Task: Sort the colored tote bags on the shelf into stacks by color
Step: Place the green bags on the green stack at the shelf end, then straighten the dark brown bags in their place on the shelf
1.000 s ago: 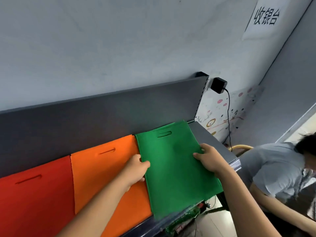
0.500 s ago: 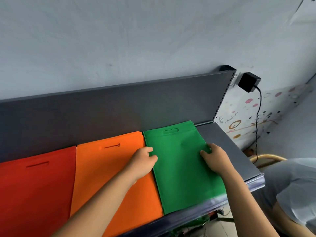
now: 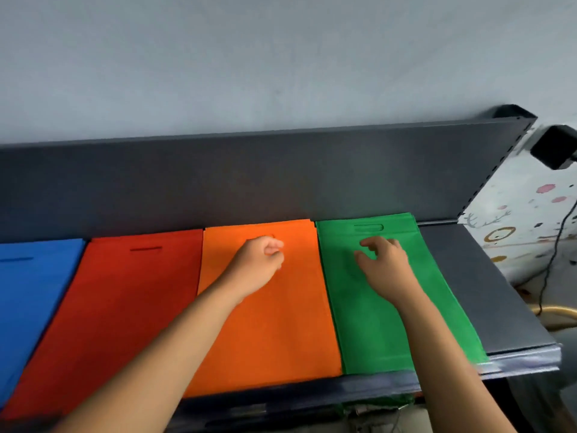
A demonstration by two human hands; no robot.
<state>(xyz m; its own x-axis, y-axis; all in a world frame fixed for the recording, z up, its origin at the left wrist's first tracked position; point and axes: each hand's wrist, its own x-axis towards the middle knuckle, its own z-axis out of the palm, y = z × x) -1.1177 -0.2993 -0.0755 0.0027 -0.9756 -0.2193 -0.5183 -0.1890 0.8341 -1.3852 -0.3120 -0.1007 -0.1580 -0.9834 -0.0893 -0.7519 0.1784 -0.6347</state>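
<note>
Blue bag cropped (left edge)

Four stacks of bags lie flat on the shelf, side by side in one row. The first stack is at the shelf's left end. Next come the second stack, the third stack and the fourth stack. The shelf's right end is bare. All four reach from the shelf's back panel to its front edge. The left hand is over the third stack and the right hand is on the fourth, both near the back of the shelf. A plug box hangs past the shelf's right end.
</note>
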